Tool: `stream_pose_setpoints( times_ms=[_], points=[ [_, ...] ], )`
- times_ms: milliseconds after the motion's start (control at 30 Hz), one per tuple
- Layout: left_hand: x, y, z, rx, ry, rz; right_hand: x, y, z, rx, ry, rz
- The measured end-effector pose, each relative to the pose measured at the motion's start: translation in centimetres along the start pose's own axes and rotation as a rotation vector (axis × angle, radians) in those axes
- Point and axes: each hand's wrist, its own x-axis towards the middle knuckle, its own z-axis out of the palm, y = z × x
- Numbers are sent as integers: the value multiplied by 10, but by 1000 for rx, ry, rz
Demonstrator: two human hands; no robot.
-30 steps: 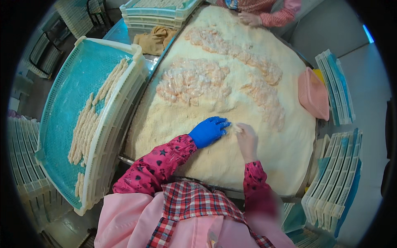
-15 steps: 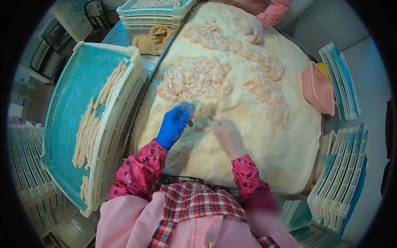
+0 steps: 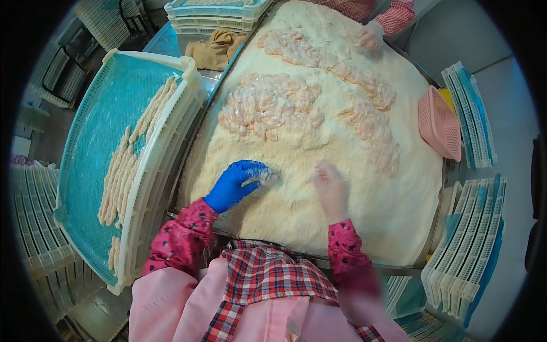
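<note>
My left hand (image 3: 235, 183), in a blue glove, is just above the pale crumbs (image 3: 296, 214) near the table's front. Its thumb and fingertips come together in a pinch, dusted with crumbs; what lies between them is too small to make out. To its right my right hand (image 3: 330, 191) hovers over the same crumbs, fingers bent inward and smeared by motion, so its grip is unclear. Beyond both hands a heap of wet, pale-pink raw meat strips (image 3: 270, 105) rests on the crumbs. More meat strips (image 3: 373, 134) lie farther right.
At left, a stack of white trays has a blue-lined top tray (image 3: 91, 154) holding rows of coated strips (image 3: 119, 176). A brown cloth (image 3: 213, 51) lies behind it. A pink basket (image 3: 439, 125) sits at the right edge. Across the table is another person's hand (image 3: 370, 37).
My hands have moved apart, the left lower and leftward, the right rightward. The other person's hand has shifted away to the far right.
</note>
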Motion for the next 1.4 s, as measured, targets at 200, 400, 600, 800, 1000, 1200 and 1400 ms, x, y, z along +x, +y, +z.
stream_pose_setpoints(
  times_ms=[200, 400, 600, 800, 1000, 1200, 1400],
  points=[
    [-17, -6, -14, 283, 130, -385, -11, 4, 21, 227, 101, -4],
    [-6, -10, 41, 162, 186, -409, -13, -4, 11, -6, -95, -105],
    [-13, -29, 63, -1704, 464, -535, -17, -3, 29, 496, 19, 164],
    [10, 7, 73, -1807, 511, -390, -31, -69, 43, 132, 122, -294],
    [11, 25, 60, -1833, 323, -340, -26, -70, 15, 93, 64, -464],
    [-24, -30, 131, -1161, 366, -461, -6, -77, 55, -128, -5, -719],
    [-39, -77, 168, -1079, 541, -304, -3, -91, 62, 315, -186, -598]
  ],
)
